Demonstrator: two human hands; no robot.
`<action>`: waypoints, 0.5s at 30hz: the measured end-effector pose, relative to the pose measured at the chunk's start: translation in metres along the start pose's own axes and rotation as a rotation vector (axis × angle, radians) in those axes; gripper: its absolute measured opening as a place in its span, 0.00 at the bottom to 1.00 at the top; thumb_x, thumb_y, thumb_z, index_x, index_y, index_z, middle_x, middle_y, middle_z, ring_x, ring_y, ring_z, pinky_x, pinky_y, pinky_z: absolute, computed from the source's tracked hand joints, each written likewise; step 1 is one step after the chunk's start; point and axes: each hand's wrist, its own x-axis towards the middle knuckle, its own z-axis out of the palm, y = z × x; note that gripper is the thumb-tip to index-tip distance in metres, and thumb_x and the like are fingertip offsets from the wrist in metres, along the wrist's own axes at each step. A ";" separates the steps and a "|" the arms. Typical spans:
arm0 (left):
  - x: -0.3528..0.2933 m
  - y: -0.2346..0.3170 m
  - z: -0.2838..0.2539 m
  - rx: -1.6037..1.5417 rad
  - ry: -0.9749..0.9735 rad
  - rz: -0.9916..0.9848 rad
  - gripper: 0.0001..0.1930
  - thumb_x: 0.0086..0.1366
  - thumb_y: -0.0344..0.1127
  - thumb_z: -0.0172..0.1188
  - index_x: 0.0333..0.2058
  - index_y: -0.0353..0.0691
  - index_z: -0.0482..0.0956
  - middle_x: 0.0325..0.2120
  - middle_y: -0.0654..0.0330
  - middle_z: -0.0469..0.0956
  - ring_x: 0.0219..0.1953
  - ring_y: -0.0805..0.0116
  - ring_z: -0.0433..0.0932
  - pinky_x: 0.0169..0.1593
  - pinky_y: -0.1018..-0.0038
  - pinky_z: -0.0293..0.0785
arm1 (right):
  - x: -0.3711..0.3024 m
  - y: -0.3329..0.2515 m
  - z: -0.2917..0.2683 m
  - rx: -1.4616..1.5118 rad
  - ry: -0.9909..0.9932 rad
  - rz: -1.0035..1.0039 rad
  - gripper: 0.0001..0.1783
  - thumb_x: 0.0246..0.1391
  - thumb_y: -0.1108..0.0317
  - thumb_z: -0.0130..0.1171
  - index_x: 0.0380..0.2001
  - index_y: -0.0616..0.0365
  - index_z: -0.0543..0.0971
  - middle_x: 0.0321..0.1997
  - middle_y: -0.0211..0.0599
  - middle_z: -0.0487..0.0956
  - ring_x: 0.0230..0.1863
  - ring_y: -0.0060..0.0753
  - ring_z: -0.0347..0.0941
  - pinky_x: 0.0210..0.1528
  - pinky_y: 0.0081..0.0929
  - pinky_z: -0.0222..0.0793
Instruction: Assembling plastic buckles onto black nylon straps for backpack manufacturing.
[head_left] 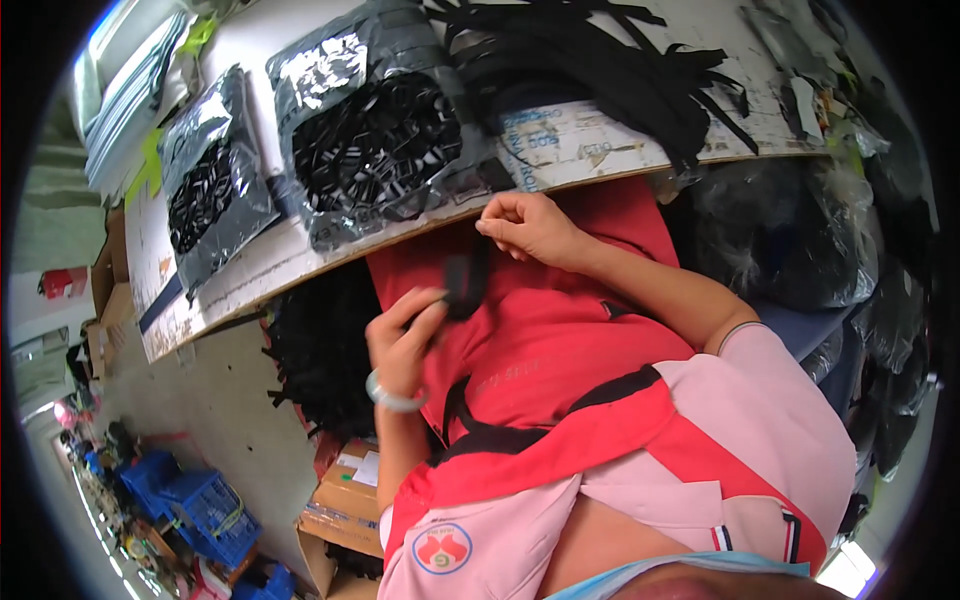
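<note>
Before the worktable (235, 292), above the red apron (545, 365), a blurred black strap (465, 287) lies grasped at its side by the left hand (400, 342), its upper end pinched by the right hand (532, 230); apparently an adjusting step, calling for steady tension.

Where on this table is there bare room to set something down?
On the white tabletop, between the black straps and its front edge, or the narrow gap between the small bag and large bag. It's crowded where the bags and straps lie.
</note>
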 end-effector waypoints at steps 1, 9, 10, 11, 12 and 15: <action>-0.014 0.005 -0.022 0.014 0.032 -0.010 0.06 0.62 0.26 0.57 0.34 0.31 0.80 0.25 0.67 0.73 0.19 0.82 0.66 0.22 0.84 0.59 | 0.000 -0.008 -0.003 -0.002 0.005 -0.003 0.11 0.59 0.62 0.57 0.30 0.59 0.76 0.20 0.25 0.73 0.19 0.14 0.66 0.21 0.14 0.63; -0.094 -0.054 -0.183 -0.245 1.128 0.125 0.13 0.66 0.27 0.53 0.48 0.32 0.71 0.43 0.50 0.75 0.39 0.67 0.77 0.32 0.80 0.74 | 0.000 -0.053 -0.046 -0.919 0.445 -0.535 0.10 0.49 0.66 0.63 0.33 0.57 0.78 0.35 0.35 0.76 0.36 0.35 0.72 0.40 0.29 0.68; -0.097 -0.083 -0.204 -0.490 0.966 0.093 0.16 0.65 0.26 0.52 0.51 0.32 0.67 0.47 0.48 0.73 0.46 0.62 0.75 0.37 0.78 0.75 | 0.009 -0.045 -0.052 -0.908 0.436 -0.535 0.10 0.49 0.66 0.63 0.33 0.57 0.78 0.35 0.35 0.76 0.36 0.35 0.72 0.40 0.29 0.68; -0.095 -0.096 -0.217 -0.728 0.781 0.045 0.19 0.65 0.25 0.52 0.55 0.32 0.63 0.51 0.46 0.70 0.53 0.57 0.72 0.41 0.76 0.76 | 0.020 -0.031 -0.061 -1.037 0.452 -0.619 0.10 0.47 0.66 0.64 0.32 0.57 0.78 0.36 0.35 0.76 0.38 0.37 0.72 0.43 0.31 0.67; -0.079 -0.095 -0.198 -0.682 0.681 0.023 0.20 0.65 0.24 0.52 0.55 0.31 0.62 0.53 0.44 0.68 0.54 0.55 0.72 0.41 0.76 0.75 | 0.023 -0.019 -0.066 -1.171 0.466 -0.707 0.10 0.46 0.67 0.65 0.31 0.56 0.78 0.38 0.35 0.76 0.40 0.40 0.71 0.45 0.33 0.67; -0.024 -0.080 -0.110 -0.580 0.380 0.028 0.21 0.66 0.24 0.51 0.56 0.32 0.58 0.54 0.39 0.67 0.50 0.53 0.75 0.34 0.76 0.75 | 0.022 -0.021 -0.067 -1.062 0.517 -0.803 0.09 0.44 0.68 0.66 0.29 0.56 0.79 0.38 0.35 0.75 0.41 0.40 0.70 0.46 0.33 0.65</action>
